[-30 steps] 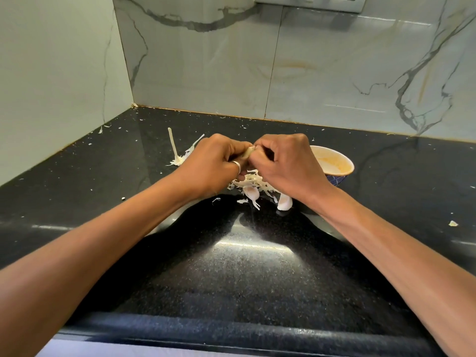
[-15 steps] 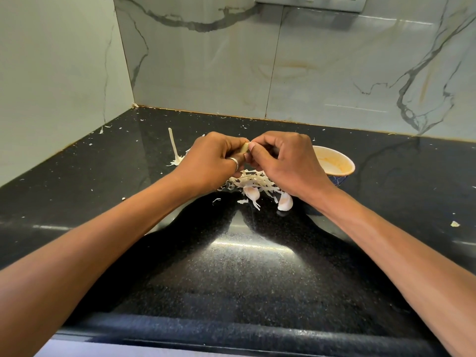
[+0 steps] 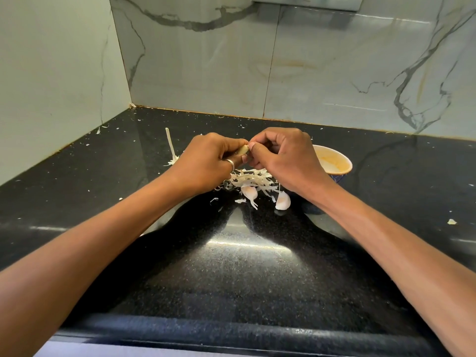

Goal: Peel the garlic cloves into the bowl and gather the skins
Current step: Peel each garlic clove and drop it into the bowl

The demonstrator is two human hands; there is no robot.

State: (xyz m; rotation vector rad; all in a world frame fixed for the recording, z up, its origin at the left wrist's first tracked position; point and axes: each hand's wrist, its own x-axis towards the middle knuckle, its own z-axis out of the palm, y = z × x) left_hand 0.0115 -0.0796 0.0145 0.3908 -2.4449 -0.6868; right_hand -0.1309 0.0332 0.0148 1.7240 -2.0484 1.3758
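My left hand [image 3: 208, 163], a ring on one finger, grips a pale garlic clove [image 3: 243, 149] above the black counter. Facing it, my right hand [image 3: 286, 158] pinches at the clove's tip with thumb and fingers. Below both hands lies a heap of white garlic skins [image 3: 251, 179]. Two unpeeled cloves lie at the heap's near edge, one [image 3: 249, 192] on the left and one [image 3: 282, 200] on the right. A small bowl [image 3: 334, 161] with a cream inside stands just right of my right hand, partly hidden by it.
A dry garlic stem [image 3: 170, 148] lies left of my left hand. Skin flecks are scattered over the counter, with one scrap [image 3: 451, 222] at the far right. Marble walls close off the back and left. The counter's front edge [image 3: 231, 328] runs below my forearms.
The hands have barely shifted; my right fingers have moved along the clove's tip, working at its skin.
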